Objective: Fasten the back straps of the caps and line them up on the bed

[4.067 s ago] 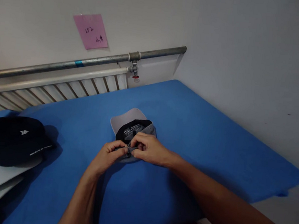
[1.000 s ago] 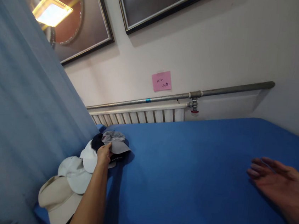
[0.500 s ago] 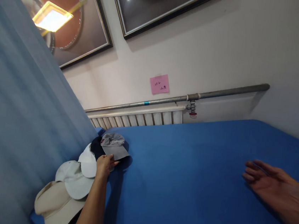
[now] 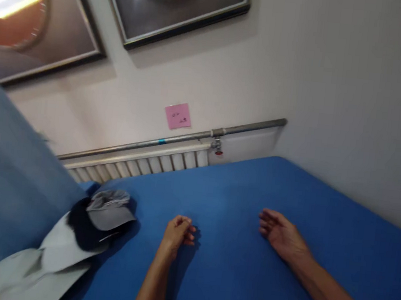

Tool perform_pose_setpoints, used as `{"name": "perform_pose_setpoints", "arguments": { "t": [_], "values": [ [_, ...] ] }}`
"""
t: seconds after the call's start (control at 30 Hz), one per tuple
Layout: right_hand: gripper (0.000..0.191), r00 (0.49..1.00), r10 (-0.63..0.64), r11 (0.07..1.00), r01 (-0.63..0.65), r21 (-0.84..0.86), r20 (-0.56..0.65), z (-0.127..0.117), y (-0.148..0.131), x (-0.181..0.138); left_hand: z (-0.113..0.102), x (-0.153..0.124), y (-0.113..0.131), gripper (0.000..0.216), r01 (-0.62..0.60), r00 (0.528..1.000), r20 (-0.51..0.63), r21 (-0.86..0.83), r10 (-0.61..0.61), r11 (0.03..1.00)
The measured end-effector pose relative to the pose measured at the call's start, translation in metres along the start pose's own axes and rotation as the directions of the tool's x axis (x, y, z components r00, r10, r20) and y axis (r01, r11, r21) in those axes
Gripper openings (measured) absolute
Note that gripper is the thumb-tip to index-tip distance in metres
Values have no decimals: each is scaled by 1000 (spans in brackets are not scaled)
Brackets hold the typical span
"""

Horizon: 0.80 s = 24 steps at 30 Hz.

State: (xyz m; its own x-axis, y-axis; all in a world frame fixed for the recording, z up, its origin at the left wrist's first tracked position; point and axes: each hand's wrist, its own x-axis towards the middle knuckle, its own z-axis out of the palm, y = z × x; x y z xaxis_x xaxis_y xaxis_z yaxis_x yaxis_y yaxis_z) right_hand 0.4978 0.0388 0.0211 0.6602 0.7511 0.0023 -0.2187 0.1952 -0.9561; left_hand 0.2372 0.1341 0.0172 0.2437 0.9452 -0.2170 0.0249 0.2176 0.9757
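- Left hand: low over the blue surface, fingers curled loosely inward, nothing in the grasp; contact with the cloth not clear.
- Right hand: palm down on the same surface, fingers slack and slightly spread, holding nothing; well apart from the left hand, farther to the right.
- Grey cap: at the left of the surface, brim toward the camera, on top of a dark cap; nearest thing to the left hand, yet clear of it, with a strip of bare blue cloth between.
- Under and before the dark cap: a row of white caps, overlapping, running toward the lower left corner; blurred, number hard to tell.
- Left edge: blue curtain, just beside the caps.
- Behind the surface, along the wall: white radiator, with a grey pipe just above it and a small red-tipped valve at its right end.
- Above the pipe: pink note stuck to the wall, writing too small to read.
- Top of the wall: two framed pictures, glass bright with lamp reflections.
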Motion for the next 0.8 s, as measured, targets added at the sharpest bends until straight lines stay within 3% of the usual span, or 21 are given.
{"name": "perform_pose_setpoints", "arguments": {
  "t": [0.07, 0.1, 0.2, 0.47, 0.8],
  "values": [
    [12, 983, 181, 973, -180, 147, 8, 1, 6, -1, 19, 10, -9, 25, -51, 999, 8, -19, 51, 999],
    [13, 977, 212, 958, -209, 195, 4, 1, 9, -1, 24, 15, -14, 27, -69, 998, 3, -29, 69, 997],
    [17, 985, 174, 964, -172, 201, 7, 4, 19, 3, 26, 24, -27, 34, -110, 994, -4, -58, 110, 992],
    [12, 992, 72, 994, -64, -84, 101, 32, 36, 22, 15, 38, -33, 37, -190, 981, -64, -79, 185, 979],
    [17, 988, 60, 967, -23, -252, 140, 46, 33, 23, 13, 31, -19, 14, -152, 982, -114, 19, 153, 988]
  ]
}}
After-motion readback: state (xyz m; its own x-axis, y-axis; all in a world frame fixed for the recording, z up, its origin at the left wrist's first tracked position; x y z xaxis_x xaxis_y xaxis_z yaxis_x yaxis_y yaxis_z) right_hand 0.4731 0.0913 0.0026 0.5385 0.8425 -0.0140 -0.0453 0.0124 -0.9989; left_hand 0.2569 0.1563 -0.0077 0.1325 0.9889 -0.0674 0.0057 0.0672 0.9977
